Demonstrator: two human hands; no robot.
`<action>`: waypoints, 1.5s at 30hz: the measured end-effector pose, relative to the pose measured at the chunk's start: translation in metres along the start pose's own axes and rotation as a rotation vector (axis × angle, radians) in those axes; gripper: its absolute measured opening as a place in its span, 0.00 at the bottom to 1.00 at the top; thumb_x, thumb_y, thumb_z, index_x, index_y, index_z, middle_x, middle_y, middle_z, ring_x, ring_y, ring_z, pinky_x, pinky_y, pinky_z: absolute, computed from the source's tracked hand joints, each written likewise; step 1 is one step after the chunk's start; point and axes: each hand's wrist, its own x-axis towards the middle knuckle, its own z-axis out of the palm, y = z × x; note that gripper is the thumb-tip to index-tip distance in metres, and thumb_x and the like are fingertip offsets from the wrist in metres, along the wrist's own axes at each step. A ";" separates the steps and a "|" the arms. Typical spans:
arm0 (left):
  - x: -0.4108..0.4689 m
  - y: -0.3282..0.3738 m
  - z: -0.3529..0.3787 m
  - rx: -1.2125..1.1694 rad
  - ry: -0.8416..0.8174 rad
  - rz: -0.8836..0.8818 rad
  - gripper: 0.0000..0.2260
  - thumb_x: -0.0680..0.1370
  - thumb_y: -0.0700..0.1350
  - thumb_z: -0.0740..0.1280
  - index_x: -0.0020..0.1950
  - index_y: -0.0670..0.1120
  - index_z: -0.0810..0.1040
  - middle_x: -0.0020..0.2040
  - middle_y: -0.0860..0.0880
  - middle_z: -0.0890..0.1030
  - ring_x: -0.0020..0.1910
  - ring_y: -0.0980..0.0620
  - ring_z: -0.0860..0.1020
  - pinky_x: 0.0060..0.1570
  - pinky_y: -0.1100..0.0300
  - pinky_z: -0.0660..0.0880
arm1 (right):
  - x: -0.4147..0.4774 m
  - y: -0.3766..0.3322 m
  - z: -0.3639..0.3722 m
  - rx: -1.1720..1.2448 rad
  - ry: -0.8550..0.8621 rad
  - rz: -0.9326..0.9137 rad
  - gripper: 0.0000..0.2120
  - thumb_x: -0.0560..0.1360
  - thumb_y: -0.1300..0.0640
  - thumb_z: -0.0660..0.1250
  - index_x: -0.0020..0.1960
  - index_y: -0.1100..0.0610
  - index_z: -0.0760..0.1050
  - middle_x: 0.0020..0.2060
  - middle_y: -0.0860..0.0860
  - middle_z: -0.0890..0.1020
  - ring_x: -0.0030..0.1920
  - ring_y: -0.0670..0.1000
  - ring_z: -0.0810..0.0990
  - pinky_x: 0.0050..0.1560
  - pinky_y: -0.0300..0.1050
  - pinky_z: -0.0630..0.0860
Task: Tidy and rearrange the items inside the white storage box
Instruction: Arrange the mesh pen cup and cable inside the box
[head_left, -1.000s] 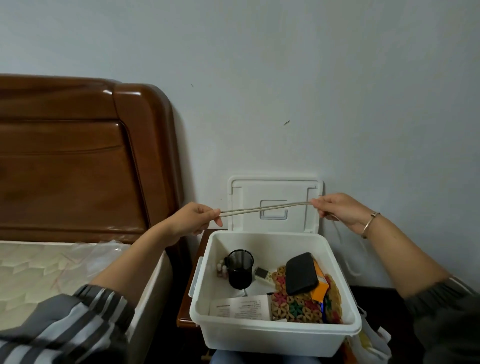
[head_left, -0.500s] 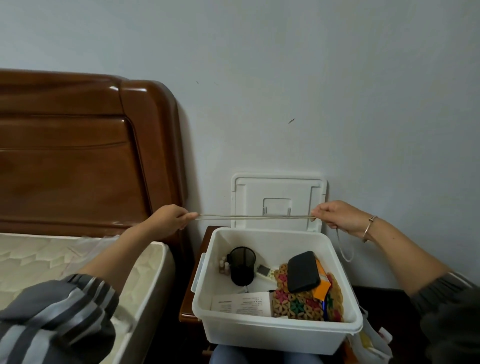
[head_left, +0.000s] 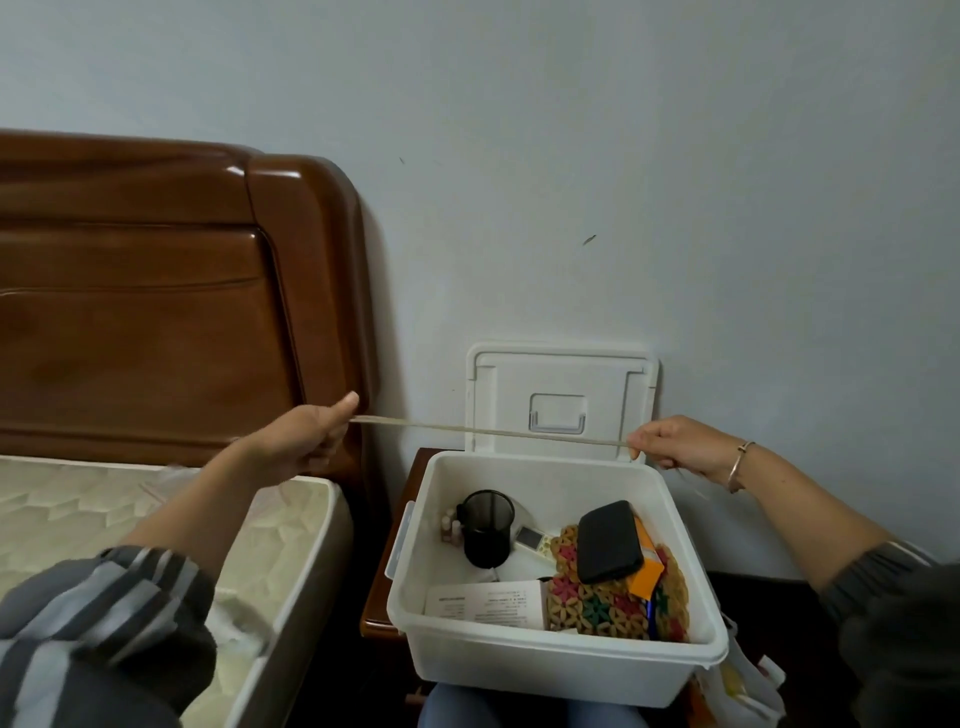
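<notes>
The white storage box (head_left: 561, 667) stands open on my lap, its lid (head_left: 561, 382) leaning against the wall. A pale cord (head_left: 488, 430) is stretched taut above the box's back edge. My left hand (head_left: 306, 441) pinches one end in front of the headboard; my right hand (head_left: 675, 447) grips the other end, a loose tail hanging below it. Inside the box are a black mesh cup (head_left: 485, 527), a black case (head_left: 608, 540) on an orange packet (head_left: 647, 566), a colourful woven mat (head_left: 613, 605), a white leaflet box (head_left: 488, 603) and small bottles (head_left: 451, 527).
A brown wooden headboard (head_left: 156, 312) and a bare mattress (head_left: 156, 519) lie to the left. A dark wooden nightstand (head_left: 384, 571) sits behind the box. The grey wall is close behind. A white plastic bag (head_left: 743, 686) hangs at the lower right.
My left hand has pulled left, away from the box, so the cord spans wider and sits lower. My right hand has stayed near the box's back right corner.
</notes>
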 end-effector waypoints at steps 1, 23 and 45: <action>-0.002 0.001 -0.006 -0.217 -0.089 -0.022 0.24 0.78 0.62 0.59 0.28 0.49 0.64 0.27 0.51 0.59 0.25 0.55 0.56 0.23 0.64 0.55 | 0.000 0.001 -0.002 0.010 -0.032 0.003 0.14 0.78 0.50 0.62 0.41 0.56 0.80 0.26 0.46 0.68 0.30 0.45 0.65 0.37 0.37 0.68; 0.003 0.050 0.158 -0.463 0.038 -0.066 0.18 0.83 0.54 0.56 0.36 0.48 0.69 0.41 0.49 0.75 0.42 0.52 0.75 0.41 0.60 0.70 | 0.013 -0.100 0.117 0.690 -0.017 -0.033 0.06 0.78 0.56 0.64 0.43 0.51 0.76 0.57 0.49 0.81 0.60 0.45 0.74 0.60 0.46 0.63; -0.012 -0.006 0.147 0.010 -0.162 0.149 0.17 0.83 0.51 0.56 0.40 0.48 0.76 0.26 0.56 0.69 0.23 0.58 0.64 0.23 0.66 0.62 | 0.005 -0.062 0.044 1.239 0.211 0.313 0.13 0.80 0.55 0.60 0.37 0.57 0.71 0.46 0.54 0.78 0.46 0.49 0.77 0.44 0.39 0.70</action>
